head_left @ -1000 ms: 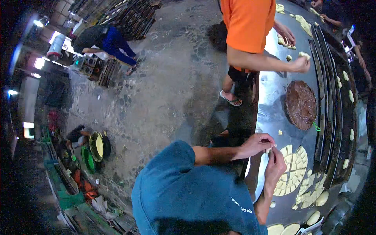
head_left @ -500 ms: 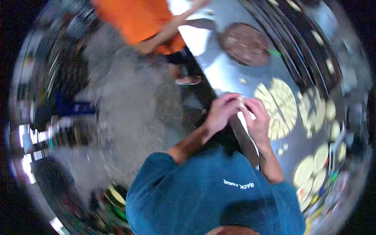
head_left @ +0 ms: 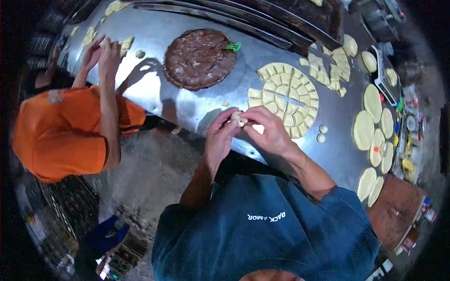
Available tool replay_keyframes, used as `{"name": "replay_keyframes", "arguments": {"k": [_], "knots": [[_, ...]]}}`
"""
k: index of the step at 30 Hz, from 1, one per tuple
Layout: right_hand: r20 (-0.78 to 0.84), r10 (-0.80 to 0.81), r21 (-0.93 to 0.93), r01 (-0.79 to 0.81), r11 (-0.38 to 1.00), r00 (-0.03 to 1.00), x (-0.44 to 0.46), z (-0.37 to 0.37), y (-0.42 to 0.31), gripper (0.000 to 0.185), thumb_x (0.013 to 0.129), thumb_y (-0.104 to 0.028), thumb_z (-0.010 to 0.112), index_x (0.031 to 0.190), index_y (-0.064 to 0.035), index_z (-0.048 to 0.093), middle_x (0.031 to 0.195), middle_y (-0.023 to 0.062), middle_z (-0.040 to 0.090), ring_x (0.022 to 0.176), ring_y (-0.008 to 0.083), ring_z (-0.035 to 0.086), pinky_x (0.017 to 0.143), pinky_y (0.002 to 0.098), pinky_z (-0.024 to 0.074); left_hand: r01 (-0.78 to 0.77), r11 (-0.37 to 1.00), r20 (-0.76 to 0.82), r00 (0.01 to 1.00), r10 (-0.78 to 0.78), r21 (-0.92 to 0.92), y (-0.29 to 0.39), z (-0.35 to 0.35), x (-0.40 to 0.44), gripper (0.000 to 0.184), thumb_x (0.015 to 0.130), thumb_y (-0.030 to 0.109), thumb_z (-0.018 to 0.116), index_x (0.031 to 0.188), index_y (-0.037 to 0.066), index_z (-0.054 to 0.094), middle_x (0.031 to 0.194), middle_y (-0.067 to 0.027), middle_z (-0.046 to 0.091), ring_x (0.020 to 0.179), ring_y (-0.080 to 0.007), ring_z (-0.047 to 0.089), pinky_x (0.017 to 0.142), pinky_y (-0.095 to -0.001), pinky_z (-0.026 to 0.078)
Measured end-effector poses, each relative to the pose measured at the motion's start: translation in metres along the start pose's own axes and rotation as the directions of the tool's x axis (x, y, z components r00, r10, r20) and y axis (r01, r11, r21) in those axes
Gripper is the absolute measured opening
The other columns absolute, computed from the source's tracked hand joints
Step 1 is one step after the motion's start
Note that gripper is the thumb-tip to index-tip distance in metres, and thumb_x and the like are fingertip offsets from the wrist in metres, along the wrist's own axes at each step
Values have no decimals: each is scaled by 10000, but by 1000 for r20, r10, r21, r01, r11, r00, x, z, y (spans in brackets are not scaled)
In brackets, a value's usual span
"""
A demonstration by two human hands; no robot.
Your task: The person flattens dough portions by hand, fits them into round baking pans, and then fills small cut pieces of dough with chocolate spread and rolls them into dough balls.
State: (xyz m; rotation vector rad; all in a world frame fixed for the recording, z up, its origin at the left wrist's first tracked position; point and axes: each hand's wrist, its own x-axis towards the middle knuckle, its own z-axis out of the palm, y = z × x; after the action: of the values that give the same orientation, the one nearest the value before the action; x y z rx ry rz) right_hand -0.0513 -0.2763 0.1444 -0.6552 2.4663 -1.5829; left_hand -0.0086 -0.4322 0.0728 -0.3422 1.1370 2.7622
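Between my two hands is a small pale piece of dough (head_left: 239,119), pinched by the fingertips over the near edge of the metal table (head_left: 187,110). My left hand (head_left: 219,136) holds it from the left, fingers closed. From the other side, the thumb and fingers of my right hand (head_left: 271,130) press on it. Just beyond my right hand lies a round slab of dough (head_left: 296,86) cut into many small pieces. A wide round mass of brown filling (head_left: 199,58) sits farther back, with a green tool (head_left: 233,47) at its right side.
At the left a person in an orange shirt (head_left: 65,131) works dough with both hands (head_left: 105,54). Two dough balls (head_left: 321,133) lie right of the slab. Several flat dough rounds (head_left: 364,130) cover the right end. Dark trays (head_left: 281,23) line the back edge.
My view has swung round, so the table now runs across the frame and the person in orange appears at the left. Both my hands still hold the dough piece.
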Motion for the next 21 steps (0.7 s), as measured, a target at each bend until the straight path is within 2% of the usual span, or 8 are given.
{"name": "replay_keyframes", "arguments": {"k": [4, 5, 9, 11, 13, 15, 18, 21], "knots": [[-33, -56, -209, 48, 977, 998, -18, -11, 4, 170, 800, -53, 665, 969, -38, 655, 864, 101, 642, 786, 226, 652, 688, 305, 523, 158, 986, 76, 985, -153, -52, -15, 2, 0, 336, 942, 81, 537, 1256, -36, 531, 1177, -125, 596, 1023, -195, 602, 887, -323, 506], [7, 21, -192, -19, 981, 1000, -22, -18, 5, 176, 789, -61, 671, 964, -53, 656, 827, 92, 631, 773, 237, 637, 681, 310, 515, 172, 984, 89, 982, -168, -41, -15, 7, 0, 336, 942, 81, 537, 1256, -36, 531, 1177, -125, 596, 1023, -195, 602, 887, -323, 506], [-188, -79, -300, 20, 954, 979, -38, -39, 0, 151, 751, -86, 699, 895, -70, 655, 780, 73, 617, 730, 223, 609, 665, 348, 472, 226, 972, 258, 937, -234, 60, -20, 28, 7, 356, 946, 83, 527, 1268, -68, 510, 1170, -147, 606, 1015, -203, 611, 903, -346, 500], [-183, -66, -327, 2, 945, 981, -57, -49, 17, 152, 761, -107, 686, 907, -86, 648, 811, 66, 618, 748, 236, 608, 679, 351, 455, 291, 952, 331, 893, -306, 97, -31, 38, 7, 361, 948, 84, 522, 1270, -77, 503, 1165, -152, 609, 1019, -205, 611, 904, -351, 501], [-183, -48, -352, -20, 936, 982, -81, -55, 32, 153, 771, -129, 673, 919, -103, 640, 843, 58, 619, 766, 249, 607, 694, 353, 439, 325, 929, 321, 873, -367, 179, -46, 50, 7, 371, 923, 57, 556, 1269, -69, 508, 1166, -157, 610, 1018, -186, 613, 891, -320, 508], [-334, -185, -473, 5, 881, 924, -107, -54, 36, 157, 738, -118, 712, 876, -89, 641, 818, 53, 628, 751, 227, 597, 683, 352, 409, 371, 906, 287, 862, -418, 206, -65, 65, 1, 395, 885, 10, 602, 1264, -59, 516, 1139, -145, 618, 982, -157, 616, 854, -271, 514], [-417, -129, -483, -100, 870, 900, -150, -67, 37, 148, 743, -114, 693, 871, -93, 623, 854, 33, 633, 789, 221, 596, 690, 364, 408, 365, 901, 237, 877, -417, 237, -105, 94, -17, 399, 877, 1, 613, 1261, -53, 521, 1089, -107, 628, 936, -150, 614, 835, -256, 508], [-442, -72, -524, -192, 830, 894, -202, -85, 77, 136, 738, -107, 699, 831, -88, 601, 796, 42, 611, 767, 237, 586, 682, 371, 396, 532, 816, 237, 783, -576, 225, -154, 113, -35, 456, 891, 57, 622, 1314, -34, 475, 1143, -109, 594, 1003, -152, 580, 854, -265, 491]]}}
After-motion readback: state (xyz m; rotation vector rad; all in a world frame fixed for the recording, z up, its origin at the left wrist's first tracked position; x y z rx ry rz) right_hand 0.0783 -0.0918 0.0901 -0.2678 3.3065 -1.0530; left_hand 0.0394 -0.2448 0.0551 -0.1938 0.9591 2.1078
